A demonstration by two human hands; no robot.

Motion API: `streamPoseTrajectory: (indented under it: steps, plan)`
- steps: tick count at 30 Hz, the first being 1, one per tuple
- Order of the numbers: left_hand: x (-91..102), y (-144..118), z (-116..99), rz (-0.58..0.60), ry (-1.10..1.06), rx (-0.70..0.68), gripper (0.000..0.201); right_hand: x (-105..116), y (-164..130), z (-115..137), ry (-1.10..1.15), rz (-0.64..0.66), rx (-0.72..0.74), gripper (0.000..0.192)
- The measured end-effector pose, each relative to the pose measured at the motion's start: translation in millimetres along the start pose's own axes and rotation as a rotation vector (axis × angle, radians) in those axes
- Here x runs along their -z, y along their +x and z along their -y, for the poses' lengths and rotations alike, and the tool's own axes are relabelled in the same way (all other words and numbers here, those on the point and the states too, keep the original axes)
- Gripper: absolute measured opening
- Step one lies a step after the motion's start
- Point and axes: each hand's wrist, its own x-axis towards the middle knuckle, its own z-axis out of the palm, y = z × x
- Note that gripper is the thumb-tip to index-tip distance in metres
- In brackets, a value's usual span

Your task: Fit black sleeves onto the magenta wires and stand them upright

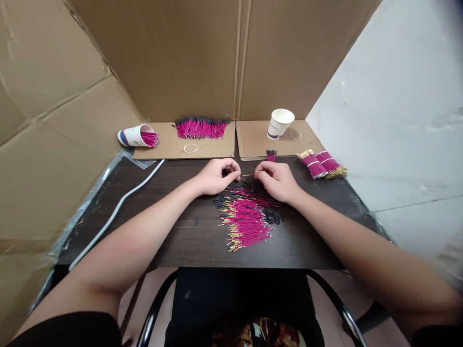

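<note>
Pinched between the fingertips of the right hand (277, 179) is one thin pink wire (249, 175), its gold tip pointing toward the left hand (217, 176), which is curled closed on something too small to tell (maybe a black sleeve). Both hover over the pile (246, 219) on the table (173, 236). Such wire looks light, springy and slippery; best held near the end.
</note>
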Motion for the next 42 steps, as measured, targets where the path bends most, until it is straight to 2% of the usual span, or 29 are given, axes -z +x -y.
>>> streamPoseTrajectory:
  steps: [6, 12, 25, 42]
  plan:
    - [-0.6, 3.2, 6.4, -0.006, -0.184, 0.083, 0.018, 0.5, -0.6, -0.9, -0.012, 0.001, 0.009, 0.019]
    - [-1.2, 5.6, 10.8, -0.02, -0.275, 0.108, 0.027, -0.4, -0.8, -3.8, -0.022, -0.006, 0.007, 0.019]
    - [-0.9, 4.6, 8.0, -0.007, -0.273, 0.113, 0.028, -0.7, 0.0, -6.0, 0.011, -0.02, -0.015, 0.02]
    - [-0.2, 4.7, 8.4, 0.03, -0.28, 0.114, 0.03, -0.1, 0.8, -6.2, -0.036, -0.031, 0.031, 0.02]
